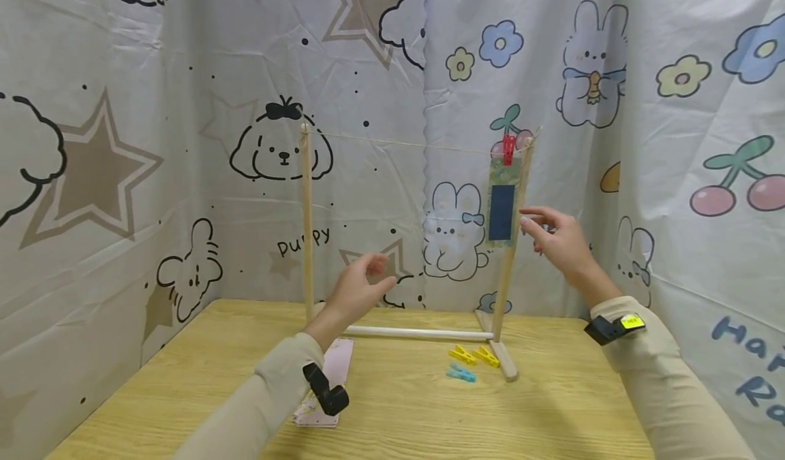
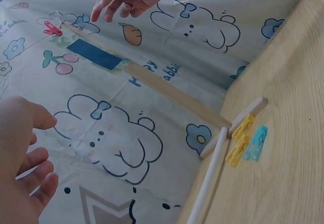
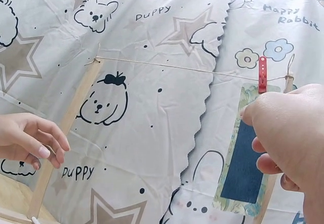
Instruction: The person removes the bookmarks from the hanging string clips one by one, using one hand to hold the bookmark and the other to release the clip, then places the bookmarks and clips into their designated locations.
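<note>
A tall patterned card with a dark blue panel (image 1: 501,212) hangs from the string (image 1: 392,142) at the right end, held by a red clothespin (image 1: 508,149). My right hand (image 1: 561,242) is just right of the card, beside the right post (image 1: 508,269), fingers loosely bent and holding nothing. Lower and left of the card, my left hand (image 1: 358,288) hovers in front of the frame with relaxed fingers and nothing in them. Partly hidden under the left forearm, a pink card (image 1: 337,364) lies on the table.
Two yellow clothespins (image 1: 463,355) and a blue clothespin (image 1: 461,373) lie near the right foot (image 1: 505,362) of the wooden frame. A white bar (image 1: 423,333) joins the posts low down; the left post (image 1: 307,228) stands upright. Printed curtains (image 1: 380,194) close off the back and sides.
</note>
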Tool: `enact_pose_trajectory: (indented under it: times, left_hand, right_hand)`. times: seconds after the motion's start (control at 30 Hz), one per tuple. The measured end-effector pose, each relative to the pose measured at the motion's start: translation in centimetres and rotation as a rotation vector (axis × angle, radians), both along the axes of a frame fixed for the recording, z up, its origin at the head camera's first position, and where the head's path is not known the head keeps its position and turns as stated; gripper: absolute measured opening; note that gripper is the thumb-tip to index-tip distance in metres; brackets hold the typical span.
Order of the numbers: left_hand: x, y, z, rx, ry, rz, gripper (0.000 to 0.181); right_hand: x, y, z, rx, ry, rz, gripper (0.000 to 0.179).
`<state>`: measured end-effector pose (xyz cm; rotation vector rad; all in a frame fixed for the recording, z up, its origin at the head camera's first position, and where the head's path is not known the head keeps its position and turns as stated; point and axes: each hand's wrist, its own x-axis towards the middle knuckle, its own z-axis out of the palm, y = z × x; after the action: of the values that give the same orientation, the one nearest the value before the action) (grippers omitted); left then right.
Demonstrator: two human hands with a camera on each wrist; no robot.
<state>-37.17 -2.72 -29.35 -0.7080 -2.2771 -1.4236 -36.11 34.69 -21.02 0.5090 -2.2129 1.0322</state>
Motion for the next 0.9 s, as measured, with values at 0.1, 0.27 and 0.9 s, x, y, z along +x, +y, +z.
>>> enact_pose_trajectory:
  times: [0.1, 0.27, 0.9]
  left_hand:
    - [-0.3, 0.5, 0.4, -0.006, 0.006, -0.005, 0.042]
    - [-1.0, 1.4, 0.9, -0.005, 0.04, -0.018, 0.041]
    - [-2.9, 3.8, 2.3, 0.011, 0.018, -0.013, 0.04]
  right_hand:
    - [-0.4, -0.1, 0.5, 0.003, -0.012, 0.004, 0.045]
    - [-0.7, -0.6, 1.3, 0.006, -0.007, 0.008, 0.047]
    - [-1.9, -2.2, 4.6, -0.09, -0.03, -0.017, 0.05]
